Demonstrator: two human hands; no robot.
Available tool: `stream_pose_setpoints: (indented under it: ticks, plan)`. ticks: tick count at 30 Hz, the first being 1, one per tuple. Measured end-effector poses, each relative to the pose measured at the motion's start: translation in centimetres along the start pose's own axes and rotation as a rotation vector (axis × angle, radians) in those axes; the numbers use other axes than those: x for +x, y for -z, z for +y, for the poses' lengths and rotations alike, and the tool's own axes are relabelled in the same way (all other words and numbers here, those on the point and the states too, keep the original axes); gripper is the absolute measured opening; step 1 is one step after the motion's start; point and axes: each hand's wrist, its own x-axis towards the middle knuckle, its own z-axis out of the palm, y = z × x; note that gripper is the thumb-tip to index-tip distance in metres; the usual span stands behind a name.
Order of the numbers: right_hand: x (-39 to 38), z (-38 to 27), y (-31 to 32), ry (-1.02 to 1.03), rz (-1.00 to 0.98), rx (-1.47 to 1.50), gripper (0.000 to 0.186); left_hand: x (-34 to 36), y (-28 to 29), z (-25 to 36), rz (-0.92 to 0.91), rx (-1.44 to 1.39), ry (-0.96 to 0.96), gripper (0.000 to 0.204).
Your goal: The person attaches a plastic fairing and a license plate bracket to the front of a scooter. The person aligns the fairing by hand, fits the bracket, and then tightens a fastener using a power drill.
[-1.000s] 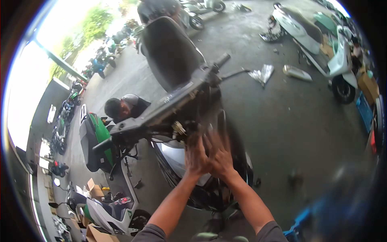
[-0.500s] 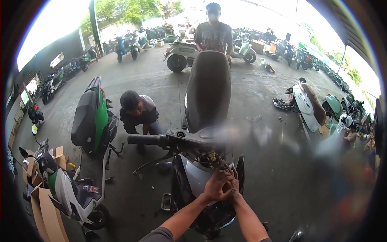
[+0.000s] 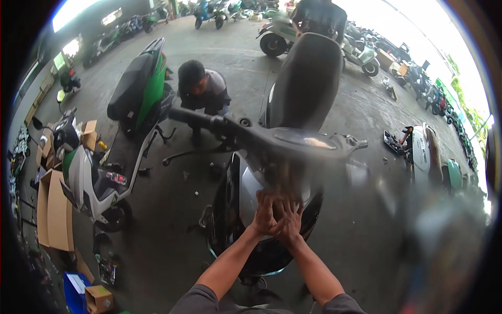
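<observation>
While your left hand and right hand meet below the handlebar, any grasp indiscernible, the silver panel is on, work apparently unfinished

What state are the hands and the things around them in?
Left bare hand: fingers forward; grasp unclear.
Right bare hand: fingers forward, touching the left; grasp unclear.
Silver-and-black scooter front panel: partly hidden by the hands.
Curved black brake lever: apart from the dark handlebar grip.
Long dark padded seat: down; latch not visible.
White-and-green scooter: standing upright.
</observation>
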Motion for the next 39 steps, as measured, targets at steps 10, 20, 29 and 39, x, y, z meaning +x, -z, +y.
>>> stream_pose_setpoints:
  ticks: [10, 20, 29, 39]
  plan:
    - [1.0, 1.7, -0.8, 0.127, 0.269, -0.053, 0.046, -7.8, 1.4, 3.0, 0.199, 0.311, 0.341, 0.051]
    - [2.2, -3.1, 2.2, 0.046, 0.200, 0.115, 0.048, -14.1, 6.5, 4.5, 0.034, 0.718, 0.887, 0.071]
    - [3.8, -5.0, 0.4, -0.002, 0.331, -0.093, 0.047, -14.6, 7.1, 4.6, 0.101, 0.606, 0.849, 0.068]
    - [3.5, -3.9, 1.1, 0.006, 0.307, -0.062, 0.045, -23.8, 9.1, 3.8, 0.473, 0.611, 0.880, 0.053]
